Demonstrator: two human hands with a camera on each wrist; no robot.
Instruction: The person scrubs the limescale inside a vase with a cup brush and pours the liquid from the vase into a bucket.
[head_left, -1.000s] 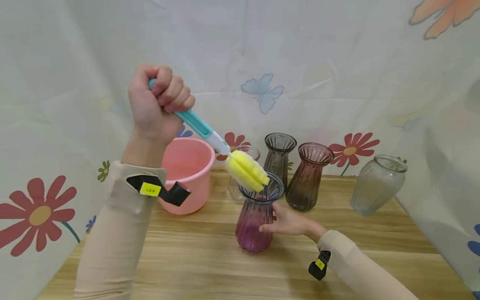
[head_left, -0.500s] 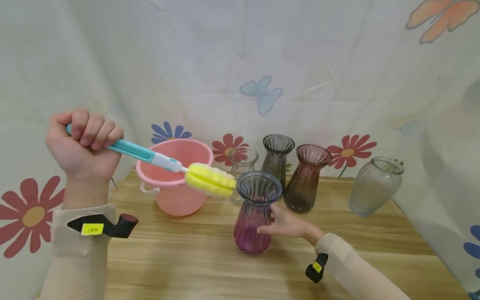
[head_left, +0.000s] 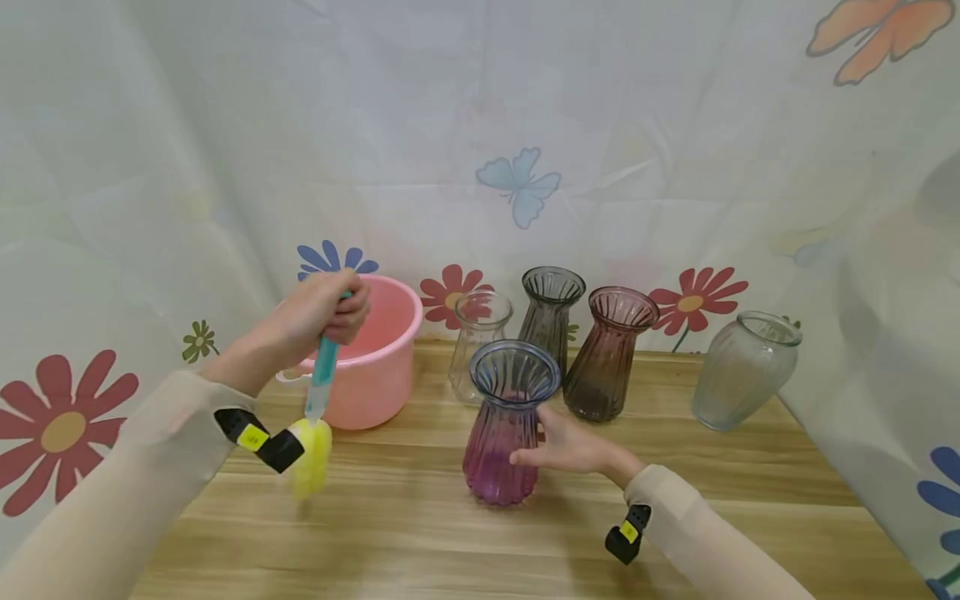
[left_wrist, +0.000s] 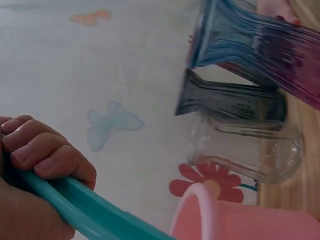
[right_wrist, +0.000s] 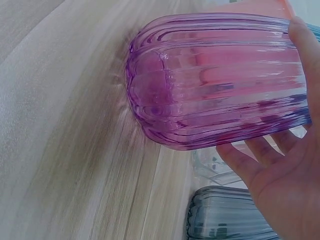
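My left hand (head_left: 322, 308) grips the teal handle (head_left: 325, 367) of a sponge brush in front of the pink bucket. The brush's yellow head (head_left: 311, 458) points down, left of the vase and slightly blurred. In the left wrist view, the fingers curl round the teal handle (left_wrist: 95, 210). My right hand (head_left: 566, 442) holds the blue-and-purple ribbed vase (head_left: 502, 450) from its right side; the vase stands upright on the table. The right wrist view has the thumb and fingers of the right hand (right_wrist: 285, 170) around the purple vase (right_wrist: 215, 85).
The pink bucket (head_left: 375, 392) stands at the back left. Behind the held vase are a clear vase (head_left: 468, 358), a grey vase (head_left: 547, 321) and a reddish-brown vase (head_left: 603, 371). A frosted vase (head_left: 742, 375) stands on the right of the wooden table (head_left: 420, 542).
My left hand has swung the brush left and away from the vase mouth, then lowered it, turning its yellow head downward. My right hand still holds the vase in place.
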